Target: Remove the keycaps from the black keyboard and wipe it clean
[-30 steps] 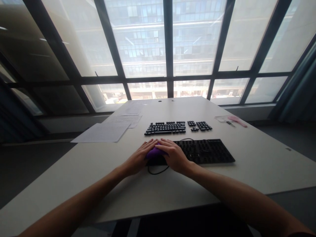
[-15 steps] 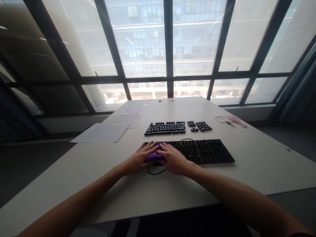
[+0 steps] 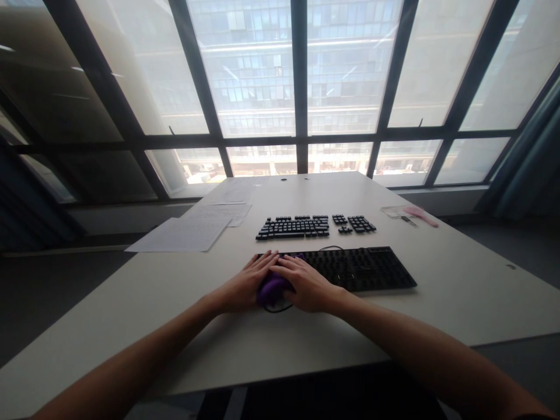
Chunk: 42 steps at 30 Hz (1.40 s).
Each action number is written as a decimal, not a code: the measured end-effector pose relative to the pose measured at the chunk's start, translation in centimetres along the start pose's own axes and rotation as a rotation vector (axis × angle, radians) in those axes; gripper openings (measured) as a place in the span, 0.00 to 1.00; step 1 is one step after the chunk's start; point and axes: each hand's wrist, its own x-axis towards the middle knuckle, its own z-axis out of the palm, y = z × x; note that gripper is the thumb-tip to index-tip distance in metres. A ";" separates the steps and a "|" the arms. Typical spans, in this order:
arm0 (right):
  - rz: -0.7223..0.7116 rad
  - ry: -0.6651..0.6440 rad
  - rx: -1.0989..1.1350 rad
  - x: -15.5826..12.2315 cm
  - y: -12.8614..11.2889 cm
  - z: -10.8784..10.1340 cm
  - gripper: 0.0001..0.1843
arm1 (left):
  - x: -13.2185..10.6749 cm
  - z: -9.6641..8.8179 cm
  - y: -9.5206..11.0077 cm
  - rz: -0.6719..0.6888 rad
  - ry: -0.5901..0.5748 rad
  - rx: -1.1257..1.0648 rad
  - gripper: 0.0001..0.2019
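Note:
A black keyboard base (image 3: 359, 269) with its keycaps off lies near the front of the white table. At its left end, a soft purple lump of cleaning gel (image 3: 273, 288) bulges over the near edge. My left hand (image 3: 245, 284) presses against the gel's left side, fingers pointing forward. From the right, my right hand (image 3: 306, 283) cups it, its fingers stretched over the top and the thumb at the near side. Both hands hold the gel between them and hide part of it. A thin black cable (image 3: 276, 310) loops out just in front.
Behind the base, black keycaps (image 3: 293, 227) lie arranged in keyboard order, with the number-pad keycaps (image 3: 361, 224) to the right. Paper sheets (image 3: 184, 234) rest at the left. A pink brush-like object (image 3: 420, 216) lies at the right beside small items. Windows stand beyond the table.
The purple gel has bulged toward me, over the keyboard base's near edge. My fingers have drawn closer together over it. The base and the loose keycaps have stayed put.

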 end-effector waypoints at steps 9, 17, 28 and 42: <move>0.043 -0.103 -0.082 0.1 0.1 -0.1 0.28 | 0.0 -1.2 0.0 -0.116 -0.052 0.108 0.48; 0.508 0.182 -0.153 0.5 0.5 -2.1 0.16 | -0.7 -2.5 -0.3 -0.169 -0.055 0.103 0.58; 0.198 0.213 -0.057 1.9 0.8 0.8 0.41 | -0.7 -1.2 -0.5 -0.143 -0.071 0.051 0.60; 0.314 0.022 -0.219 1.4 0.9 0.3 0.25 | -0.6 -1.4 -0.5 -0.119 -0.021 0.018 0.59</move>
